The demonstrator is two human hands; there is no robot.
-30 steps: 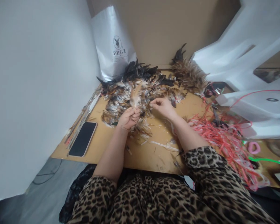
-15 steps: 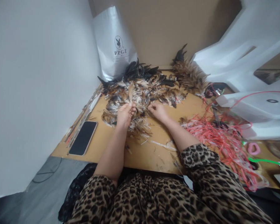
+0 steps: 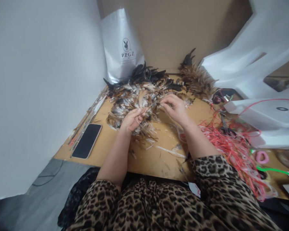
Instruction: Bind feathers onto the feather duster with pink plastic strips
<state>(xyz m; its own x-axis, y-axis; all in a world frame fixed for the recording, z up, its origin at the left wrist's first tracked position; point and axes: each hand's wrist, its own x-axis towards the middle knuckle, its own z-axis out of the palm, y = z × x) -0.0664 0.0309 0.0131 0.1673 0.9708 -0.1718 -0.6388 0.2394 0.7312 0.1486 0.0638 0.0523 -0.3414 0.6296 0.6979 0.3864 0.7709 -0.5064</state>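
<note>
Together, we are working over the feather pile (image 3: 144, 93) on the wooden table (image 3: 156, 160). Our left hand (image 3: 132, 119) is pinching a small bunch of feathers at the pile's near edge, fingers curled closed around the quills. Our right hand (image 3: 175, 107) is gripping another feather just beside it, fingertips pressed together. A black phone (image 3: 87, 141) is lying left of the pile, red string (image 3: 228, 144) is tangling to its right, and a silver bag (image 3: 122, 45) is standing behind it.
</note>
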